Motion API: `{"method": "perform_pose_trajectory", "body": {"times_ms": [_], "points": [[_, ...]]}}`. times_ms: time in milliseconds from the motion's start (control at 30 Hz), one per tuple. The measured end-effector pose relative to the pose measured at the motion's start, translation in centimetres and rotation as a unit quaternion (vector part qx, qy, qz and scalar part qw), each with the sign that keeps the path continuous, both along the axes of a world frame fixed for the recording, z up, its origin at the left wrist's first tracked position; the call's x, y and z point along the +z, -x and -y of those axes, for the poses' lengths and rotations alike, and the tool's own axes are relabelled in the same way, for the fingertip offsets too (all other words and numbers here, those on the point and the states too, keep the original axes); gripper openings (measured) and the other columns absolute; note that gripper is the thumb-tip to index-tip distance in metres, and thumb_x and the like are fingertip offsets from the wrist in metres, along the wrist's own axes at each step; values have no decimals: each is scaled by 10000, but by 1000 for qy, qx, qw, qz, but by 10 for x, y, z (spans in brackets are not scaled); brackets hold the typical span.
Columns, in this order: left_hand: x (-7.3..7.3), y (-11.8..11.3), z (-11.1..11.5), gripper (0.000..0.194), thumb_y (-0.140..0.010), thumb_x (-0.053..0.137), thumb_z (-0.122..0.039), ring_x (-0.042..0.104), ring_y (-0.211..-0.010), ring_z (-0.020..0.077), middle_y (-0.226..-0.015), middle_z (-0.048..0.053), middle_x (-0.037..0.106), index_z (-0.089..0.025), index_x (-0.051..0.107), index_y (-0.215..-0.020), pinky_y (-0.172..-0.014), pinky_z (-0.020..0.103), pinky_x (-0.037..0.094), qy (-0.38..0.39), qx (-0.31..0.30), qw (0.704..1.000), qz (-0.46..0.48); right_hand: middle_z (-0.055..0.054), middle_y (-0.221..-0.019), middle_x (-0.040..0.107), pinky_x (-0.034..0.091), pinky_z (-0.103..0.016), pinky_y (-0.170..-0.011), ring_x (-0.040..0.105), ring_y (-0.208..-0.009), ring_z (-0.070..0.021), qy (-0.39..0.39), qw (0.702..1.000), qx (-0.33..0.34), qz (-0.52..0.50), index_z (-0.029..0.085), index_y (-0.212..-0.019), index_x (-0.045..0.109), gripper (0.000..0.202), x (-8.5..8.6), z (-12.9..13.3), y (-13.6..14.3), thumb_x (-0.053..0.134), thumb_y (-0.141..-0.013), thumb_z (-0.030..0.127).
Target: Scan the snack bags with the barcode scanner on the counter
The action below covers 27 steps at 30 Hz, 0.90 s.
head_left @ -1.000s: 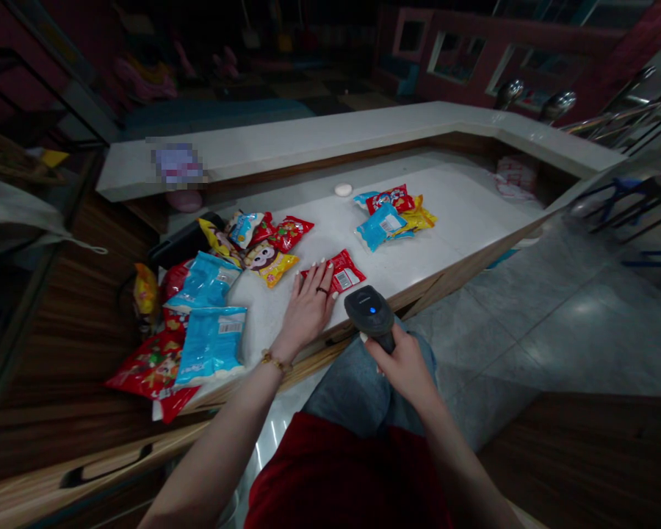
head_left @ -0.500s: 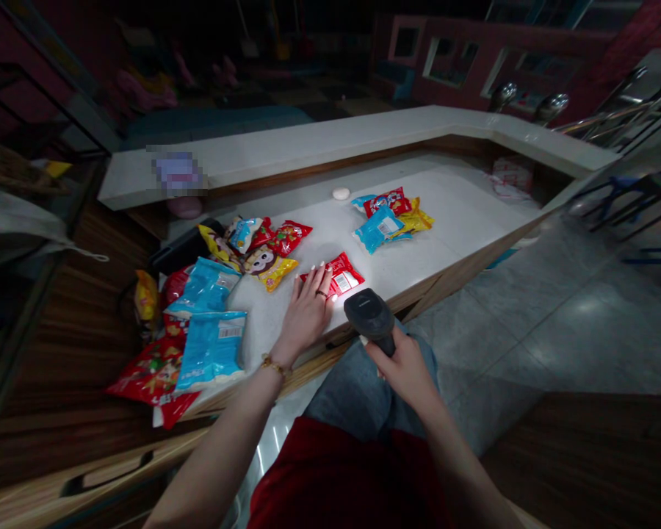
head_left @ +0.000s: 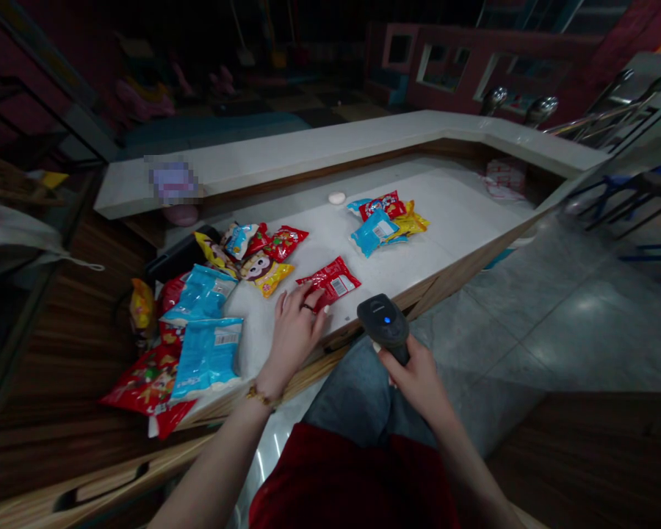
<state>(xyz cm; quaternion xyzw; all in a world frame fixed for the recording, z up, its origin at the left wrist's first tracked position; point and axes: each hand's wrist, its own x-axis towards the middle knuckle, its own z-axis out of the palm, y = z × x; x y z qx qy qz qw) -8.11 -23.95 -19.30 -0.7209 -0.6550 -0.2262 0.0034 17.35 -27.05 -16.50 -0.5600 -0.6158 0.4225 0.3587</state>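
The red packet (head_left: 338,279) lies flat, barcode up, near the front edge of the white counter (head_left: 446,206). The left hand (head_left: 294,327) reaches over that edge to the packet's near left corner, fingers a little spread and loosely bent; whether the tips press on it I cannot tell. The right hand (head_left: 416,375), fingers wrapped round the handle, holds the scanner (head_left: 383,321), blue light lit, in the air just off the edge, above the jeans (head_left: 352,400). Counter top runs between packet and scanner, and a wider stretch of it reaches from the packet to the right pile (head_left: 375,234) of snack bags. On the other side, the left pile (head_left: 209,353) crowds the counter's left end, its lowest red bag hanging over the front edge; a monkey-face bag (head_left: 264,272) lies near the packet. At the back sits a small white oval thing (head_left: 337,198), beneath a raised ledge (head_left: 308,143). Grey floor tiles (head_left: 562,316) spread to the right, with stools (head_left: 650,195) beyond; the far room is dark, with pink walls (head_left: 383,59).
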Motion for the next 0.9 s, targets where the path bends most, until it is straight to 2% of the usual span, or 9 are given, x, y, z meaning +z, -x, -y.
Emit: {"method": "perform_pose_trajectory", "body": {"times_ms": [100,167,433,533,600,667,733,800,900], "points": [[0,-10,-1,497,-1127,421,-398,532,-1534,337,-1655,195,553,-178,614,-1529,-1347,641,295,37,-23,998,-34,32,-529,615,467,-294,-483,633,-466,-233,9,1000,-9,-3,223,-947,707,272,-1,0,-4,639,-871,475],[-2,-21,-13,550,-1134,409,-420,479,-1585,336,-1715,207,478,-162,549,-1599,-1358,633,279,60,-38,996,-50,34,-524,611,461,-288,-482,626,-463,-225,10,1000,-15,-2,225,-932,705,274,-2,0,-5,643,-871,485],[-10,-72,-111,754,-1108,431,-577,273,-1685,424,-1785,263,312,-105,410,-1696,-1366,691,163,130,-58,990,-22,34,-535,631,471,-283,-473,621,-447,-216,15,1000,-19,-12,231,-936,703,273,-4,2,-12,664,-867,492],[-2,-87,-139,760,-1113,431,-538,232,-1699,415,-1804,271,244,-66,380,-1706,-1380,676,110,159,-57,985,-18,36,-539,632,471,-277,-473,626,-453,-214,17,999,-28,-13,231,-945,714,281,-7,3,-14,668,-868,497],[8,-92,-146,746,-1122,417,-506,210,-1708,403,-1811,269,219,-54,359,-1713,-1384,671,95,175,-63,982,-19,32,-545,638,467,-275,-477,631,-464,-213,16,999,-26,-10,225,-946,723,295,-8,4,-15,677,-871,507],[16,-93,-140,736,-1124,422,-480,189,-1715,393,-1819,255,206,-57,341,-1721,-1388,666,94,177,-62,982,-20,27,-549,645,461,-278,-480,633,-471,-214,13,1000,-24,-7,221,-940,724,313,-10,4,-16,691,-872,525],[23,-88,-118,725,-1119,449,-445,184,-1717,385,-1827,235,200,-67,331,-1726,-1395,651,99,163,-55,985,-28,29,-537,643,459,-283,-488,631,-468,-216,15,1000,-22,-6,221,-929,717,330,-10,5,-17,709,-876,547],[27,-75,-83,706,-1113,468,-408,197,-1716,374,-1830,220,211,-81,337,-1725,-1401,636,110,138,-44,988,-42,36,-517,634,460,-290,-495,630,-459,-219,20,1000,-18,-7,224,-929,711,348,-9,5,-18,721,-880,569],[28,-41,-15,659,-1105,478,-380,250,-1703,362,-1824,190,267,-143,380,-1712,-1400,640,147,76,-8,995,-71,34,-509,635,462,-299,-501,637,-456,-226,28,1000,-9,-8,232,-909,700,364,-8,5,-17,726,-878,593]]}}
